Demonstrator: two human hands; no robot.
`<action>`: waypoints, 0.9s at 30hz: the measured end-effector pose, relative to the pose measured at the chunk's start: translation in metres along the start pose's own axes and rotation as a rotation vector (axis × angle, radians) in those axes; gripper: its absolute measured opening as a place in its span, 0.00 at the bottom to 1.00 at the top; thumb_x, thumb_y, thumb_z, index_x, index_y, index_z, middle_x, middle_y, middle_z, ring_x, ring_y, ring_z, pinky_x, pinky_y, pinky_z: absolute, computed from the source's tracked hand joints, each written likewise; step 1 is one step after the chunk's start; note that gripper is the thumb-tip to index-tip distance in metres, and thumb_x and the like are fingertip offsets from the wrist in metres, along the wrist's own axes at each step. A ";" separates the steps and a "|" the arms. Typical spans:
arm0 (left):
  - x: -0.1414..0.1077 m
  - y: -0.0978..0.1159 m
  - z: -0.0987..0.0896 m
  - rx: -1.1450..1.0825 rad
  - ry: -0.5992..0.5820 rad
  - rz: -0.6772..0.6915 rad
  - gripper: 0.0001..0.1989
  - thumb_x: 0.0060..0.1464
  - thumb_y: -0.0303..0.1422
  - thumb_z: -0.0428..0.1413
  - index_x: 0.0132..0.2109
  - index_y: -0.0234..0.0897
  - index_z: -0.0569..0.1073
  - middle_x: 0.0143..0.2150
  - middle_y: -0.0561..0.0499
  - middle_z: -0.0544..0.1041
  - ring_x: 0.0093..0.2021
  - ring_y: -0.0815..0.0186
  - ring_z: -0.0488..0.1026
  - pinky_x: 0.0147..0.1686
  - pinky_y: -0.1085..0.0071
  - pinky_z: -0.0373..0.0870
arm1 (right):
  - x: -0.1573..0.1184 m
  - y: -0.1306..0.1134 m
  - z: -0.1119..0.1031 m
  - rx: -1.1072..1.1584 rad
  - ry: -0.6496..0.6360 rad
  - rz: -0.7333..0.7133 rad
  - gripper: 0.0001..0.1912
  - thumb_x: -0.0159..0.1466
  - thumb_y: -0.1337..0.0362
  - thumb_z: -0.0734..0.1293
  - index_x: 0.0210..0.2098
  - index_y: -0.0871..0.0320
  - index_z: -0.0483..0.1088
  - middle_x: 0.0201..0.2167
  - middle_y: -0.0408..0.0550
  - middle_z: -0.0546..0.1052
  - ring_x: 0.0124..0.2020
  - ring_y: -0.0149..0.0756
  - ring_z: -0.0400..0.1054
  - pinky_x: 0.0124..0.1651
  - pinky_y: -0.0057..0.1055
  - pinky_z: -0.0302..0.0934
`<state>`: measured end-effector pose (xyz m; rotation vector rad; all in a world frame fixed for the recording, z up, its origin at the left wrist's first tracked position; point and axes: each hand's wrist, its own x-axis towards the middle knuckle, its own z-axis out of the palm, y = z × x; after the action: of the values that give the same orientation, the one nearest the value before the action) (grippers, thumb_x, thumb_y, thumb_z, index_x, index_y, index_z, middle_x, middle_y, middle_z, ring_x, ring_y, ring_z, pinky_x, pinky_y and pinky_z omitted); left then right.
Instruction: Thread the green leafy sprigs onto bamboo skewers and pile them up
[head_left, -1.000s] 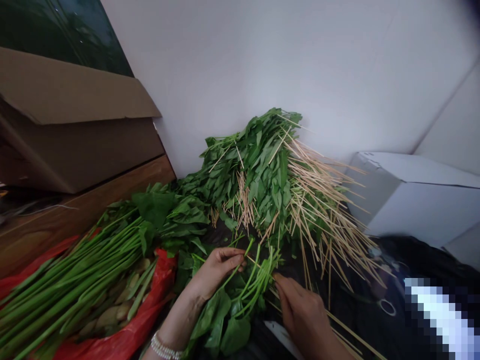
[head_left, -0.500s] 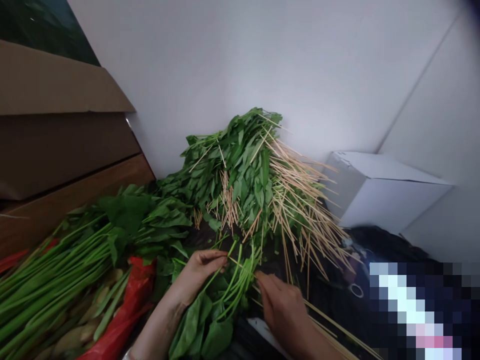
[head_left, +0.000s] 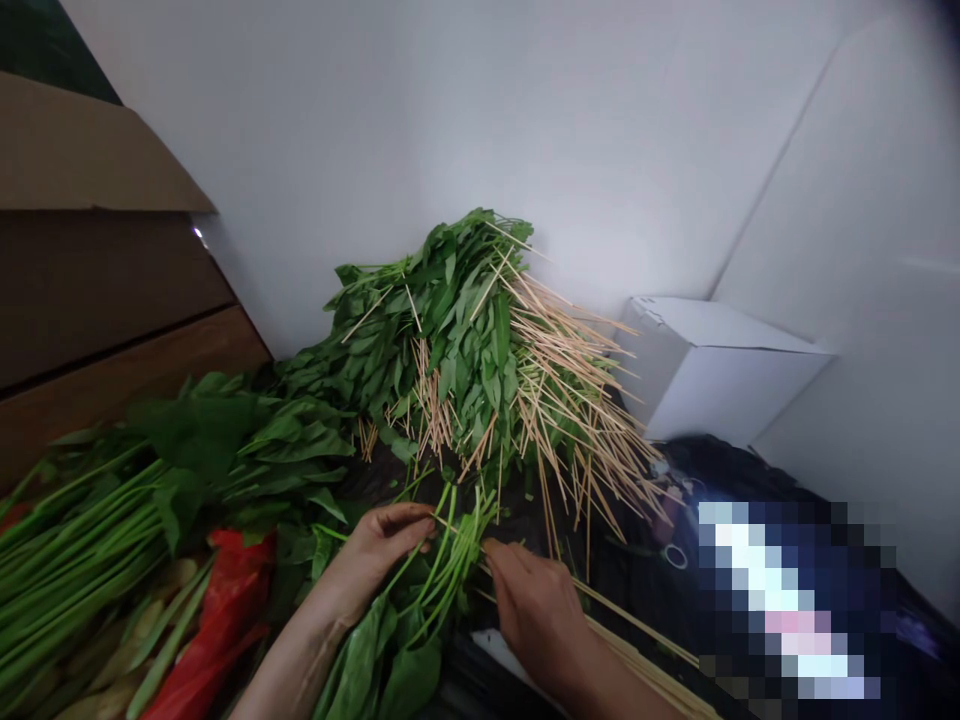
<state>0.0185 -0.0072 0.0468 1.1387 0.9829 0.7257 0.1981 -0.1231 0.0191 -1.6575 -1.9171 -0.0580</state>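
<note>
Green leafy stems (head_left: 459, 560) hang between my two hands, their cut ends up and their leaves down. A thin wooden stick (head_left: 448, 524) crosses them near the top. My left hand (head_left: 390, 545) pinches at the left end of the stick, beside one stem. My right hand (head_left: 529, 595), fingers closed, grips at the right side of the stems; its fingertips hide what they hold, apparently the stick's other end. Behind them lies a heap of leafy greens (head_left: 450, 320) threaded on many wooden sticks (head_left: 577, 360).
Long loose stems (head_left: 82, 560) and a red plastic bag (head_left: 225, 620) lie at the left, below a cardboard box (head_left: 90, 270). A white box (head_left: 720, 370) stands at the back right. Loose sticks (head_left: 637, 660) lie under my right forearm, near black plastic (head_left: 630, 600).
The whole view has shifted, so everything appears slightly further left. Both hands keep the same hold around the stems.
</note>
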 end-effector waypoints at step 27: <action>0.001 0.049 -0.064 0.059 0.323 0.285 0.19 0.42 0.44 0.65 0.38 0.34 0.79 0.31 0.49 0.80 0.29 0.67 0.73 0.29 0.75 0.67 | -0.006 0.009 0.013 0.079 0.239 -0.285 0.12 0.67 0.71 0.57 0.45 0.60 0.68 0.31 0.49 0.79 0.27 0.32 0.75 0.32 0.25 0.66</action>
<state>-0.0389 0.0329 0.0867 1.2517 1.1281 1.1421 0.2015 -0.1211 0.0023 -1.2547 -1.9289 -0.2774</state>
